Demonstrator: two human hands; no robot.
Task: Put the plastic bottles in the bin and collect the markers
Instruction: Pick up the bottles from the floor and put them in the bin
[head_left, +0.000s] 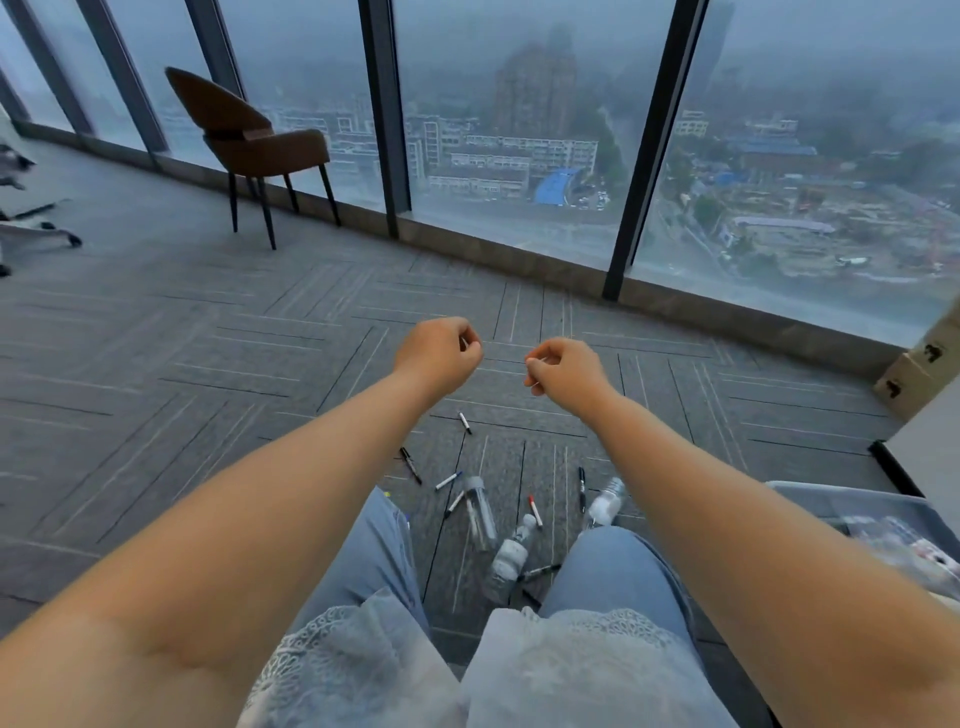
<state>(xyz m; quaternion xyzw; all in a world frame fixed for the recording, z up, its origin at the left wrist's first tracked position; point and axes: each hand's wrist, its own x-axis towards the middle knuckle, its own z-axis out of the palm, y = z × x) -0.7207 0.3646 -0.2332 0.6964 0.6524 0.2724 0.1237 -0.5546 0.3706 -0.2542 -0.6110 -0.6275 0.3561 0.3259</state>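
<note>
- Hovering with fingers curled, both bare hands, left hand (438, 353) and right hand (563, 370), hold nothing visible.
- Clear plastic bottles (480, 512) and scattered markers (448, 480) lie on grey carpet (208, 332); no readable labels.

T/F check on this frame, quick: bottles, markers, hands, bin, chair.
1. Three clear plastic bottles lie on the grey carpet: a tall one, a ribbed one and one by the right knee. True.
2. The left hand holds a marker. False: both hands, the right hand too, are loosely curled in the air, away from the markers.
3. A red-capped marker lies between the bottles. True.
4. The grey plastic bin sits on the person's left. False: it is on the right.
5. The brown chair is tipped over. False: it stands upright by the window.
</note>
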